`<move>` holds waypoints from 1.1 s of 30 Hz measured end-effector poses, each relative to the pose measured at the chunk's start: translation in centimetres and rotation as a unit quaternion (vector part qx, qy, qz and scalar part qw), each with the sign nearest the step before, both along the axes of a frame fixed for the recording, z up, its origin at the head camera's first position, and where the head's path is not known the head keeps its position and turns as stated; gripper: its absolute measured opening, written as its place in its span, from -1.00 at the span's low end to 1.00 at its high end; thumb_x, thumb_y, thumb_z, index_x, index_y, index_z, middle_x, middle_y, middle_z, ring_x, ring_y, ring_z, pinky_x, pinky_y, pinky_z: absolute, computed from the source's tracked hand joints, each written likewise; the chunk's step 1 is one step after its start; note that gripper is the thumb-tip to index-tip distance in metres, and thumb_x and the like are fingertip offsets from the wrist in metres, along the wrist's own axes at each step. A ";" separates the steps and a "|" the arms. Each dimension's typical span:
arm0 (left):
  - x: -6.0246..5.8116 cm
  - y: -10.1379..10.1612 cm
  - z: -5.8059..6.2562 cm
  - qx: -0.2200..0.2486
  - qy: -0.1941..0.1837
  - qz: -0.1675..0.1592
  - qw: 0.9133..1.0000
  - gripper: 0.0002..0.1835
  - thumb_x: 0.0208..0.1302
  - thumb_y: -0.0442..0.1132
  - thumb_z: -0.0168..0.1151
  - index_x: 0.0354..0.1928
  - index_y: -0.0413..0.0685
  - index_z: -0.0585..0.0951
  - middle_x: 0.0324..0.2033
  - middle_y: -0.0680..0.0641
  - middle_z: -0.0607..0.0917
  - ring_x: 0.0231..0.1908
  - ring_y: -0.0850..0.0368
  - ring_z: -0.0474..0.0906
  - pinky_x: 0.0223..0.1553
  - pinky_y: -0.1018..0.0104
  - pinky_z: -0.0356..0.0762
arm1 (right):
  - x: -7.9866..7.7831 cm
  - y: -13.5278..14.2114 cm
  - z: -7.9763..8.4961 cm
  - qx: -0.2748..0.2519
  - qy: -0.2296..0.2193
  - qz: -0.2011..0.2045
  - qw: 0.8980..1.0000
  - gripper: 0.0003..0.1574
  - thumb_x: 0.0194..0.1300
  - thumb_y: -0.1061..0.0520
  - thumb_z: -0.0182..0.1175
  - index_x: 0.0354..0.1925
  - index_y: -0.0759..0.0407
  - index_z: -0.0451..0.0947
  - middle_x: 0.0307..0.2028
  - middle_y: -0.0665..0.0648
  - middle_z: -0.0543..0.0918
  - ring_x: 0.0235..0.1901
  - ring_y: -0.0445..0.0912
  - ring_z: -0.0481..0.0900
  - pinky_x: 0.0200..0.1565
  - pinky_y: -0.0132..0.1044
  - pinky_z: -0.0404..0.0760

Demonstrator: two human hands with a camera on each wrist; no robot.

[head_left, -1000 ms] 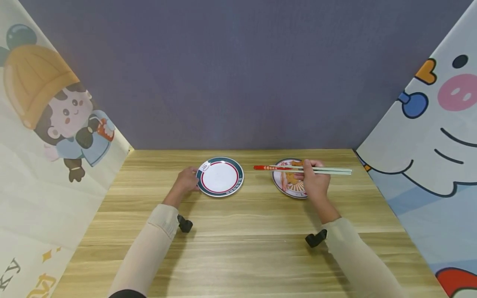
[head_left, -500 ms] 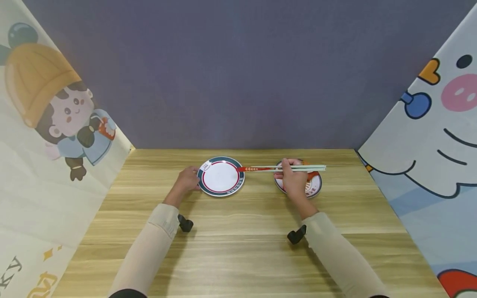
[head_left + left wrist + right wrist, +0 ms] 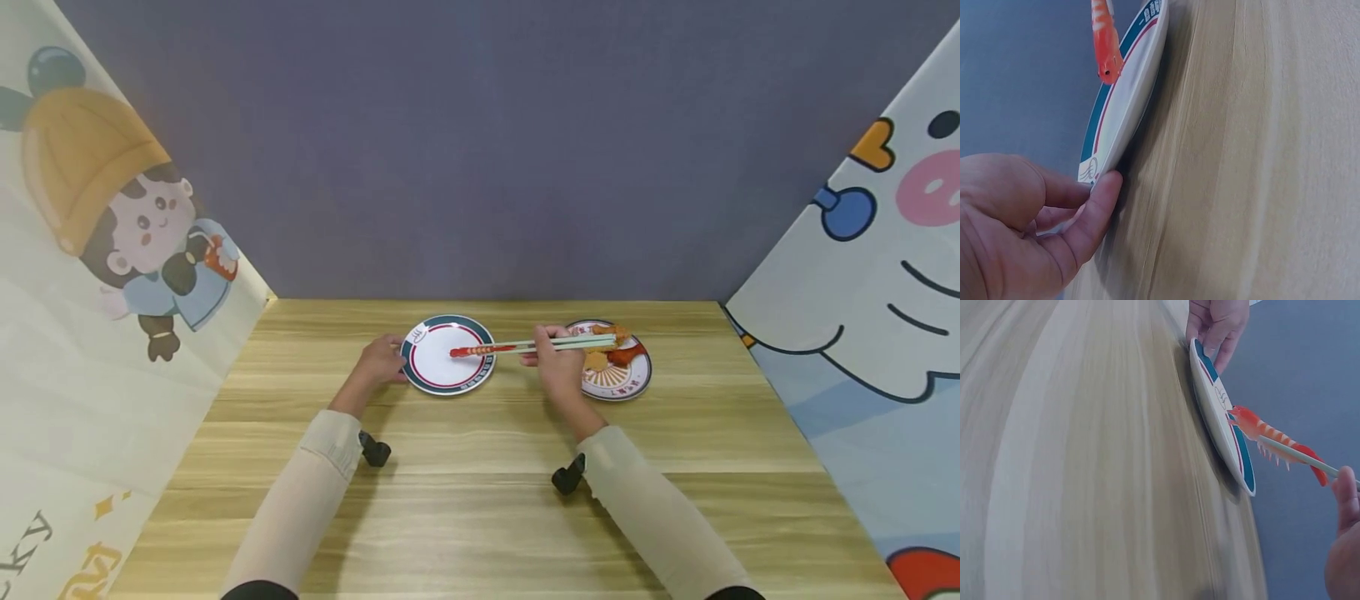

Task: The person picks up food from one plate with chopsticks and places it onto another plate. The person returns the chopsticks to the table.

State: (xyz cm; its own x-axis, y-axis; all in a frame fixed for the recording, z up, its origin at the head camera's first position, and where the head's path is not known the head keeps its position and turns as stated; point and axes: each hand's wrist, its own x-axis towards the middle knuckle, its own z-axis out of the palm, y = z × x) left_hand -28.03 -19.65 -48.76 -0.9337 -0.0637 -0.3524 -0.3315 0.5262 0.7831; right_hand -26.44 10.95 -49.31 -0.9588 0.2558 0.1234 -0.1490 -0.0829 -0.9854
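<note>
My left hand pinches the left rim of a white plate with a green border and a red ring. In the left wrist view, thumb and fingers close on that rim. My right hand holds a pair of pale green chopsticks. Between their tips is a red-and-orange striped shrimp, held over the white plate. The right wrist view shows the shrimp's head close to the plate's surface; whether it touches is unclear.
Right of centre, partly behind my right hand, sits a patterned plate bearing fried-looking food pieces and a reddish-brown piece. A grey panel rises behind the wooden table, with cartoon-printed panels on both sides.
My right hand has moved left, carrying the chopsticks and shrimp from above the patterned plate to above the white plate. My left hand keeps its hold on the rim.
</note>
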 end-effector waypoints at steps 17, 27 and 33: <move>0.2 -0.2 -0.1 0.055 0.003 0.002 0.998 -0.47 0.44 -0.46 0.00 0.43 -0.19 0.36 0.07 -0.36 0.58 -0.40 0.16 0.63 -0.29 0.37 0.82 | 0.2 -1.0 -0.7 -0.010 -0.059 0.000 0.998 -0.66 0.48 0.07 0.18 -0.19 0.39 0.53 -0.21 0.67 0.61 -0.62 -0.09 0.74 -0.44 -0.14 0.84; 0.0 -0.4 -0.4 0.058 0.001 0.002 0.998 -0.47 0.44 -0.48 0.00 0.43 -0.23 0.34 0.07 -0.35 0.57 -0.40 0.17 0.64 -0.30 0.37 0.82 | 0.4 0.3 0.1 -0.003 -0.038 -0.013 0.999 -0.61 0.47 0.03 0.20 -0.20 0.40 0.52 -0.30 0.51 0.66 -0.57 -0.01 0.76 -0.48 -0.17 0.83; -0.1 -0.5 -0.5 0.059 -0.006 0.003 0.998 -0.46 0.46 -0.47 -0.01 0.46 -0.24 0.31 0.12 -0.36 0.55 -0.36 0.14 0.65 -0.28 0.34 0.82 | 0.3 2.2 1.4 -0.013 -0.013 -0.003 1.000 -0.68 0.48 0.06 0.20 -0.27 0.31 0.48 -0.49 0.10 0.68 -0.60 -0.14 0.75 -0.52 -0.25 0.81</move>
